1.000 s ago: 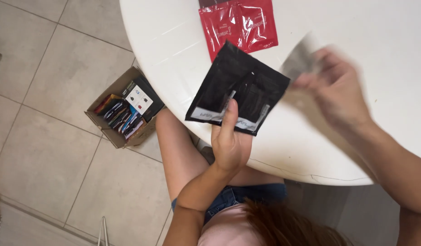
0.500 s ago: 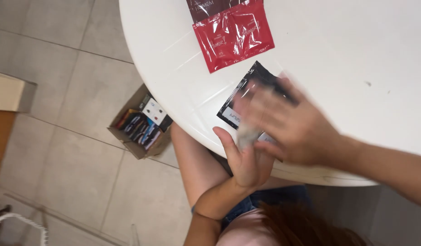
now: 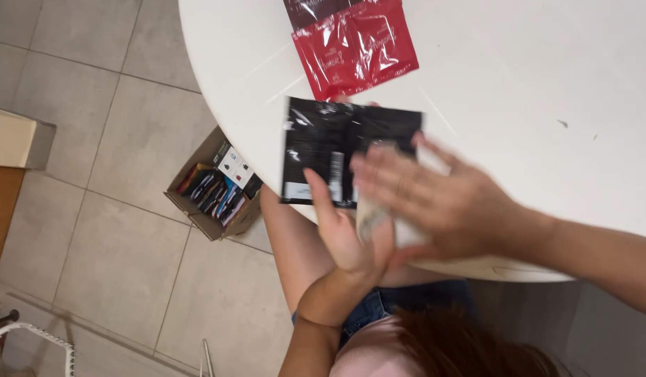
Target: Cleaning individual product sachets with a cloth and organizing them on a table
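Note:
A glossy black flat pouch [image 3: 330, 150] is held up over the near edge of the round white table [image 3: 546, 84]. My left hand [image 3: 344, 234] grips its lower edge, thumb pressed on the front. My right hand [image 3: 445, 202], blurred with motion, lies flat over the pouch's right side with fingers spread; a pale, crumpled item [image 3: 379, 216] shows under its palm, and whether the hand grips it cannot be told. A red pouch [image 3: 354, 49] lies flat on the table beyond, with a dark maroon pouch [image 3: 316, 8] overlapping its far edge.
An open cardboard box [image 3: 215, 188] filled with several coloured packets stands on the grey tiled floor by the table's left edge. My bare knee and denim shorts show under the table. A wooden furniture edge [image 3: 5, 181] is at far left, a white wire frame [image 3: 30, 342] at bottom left.
My right hand swept in from the right and now covers the black pouch's right side. The pouch has turned to face up squarely. The view shifted, bringing the box nearer centre.

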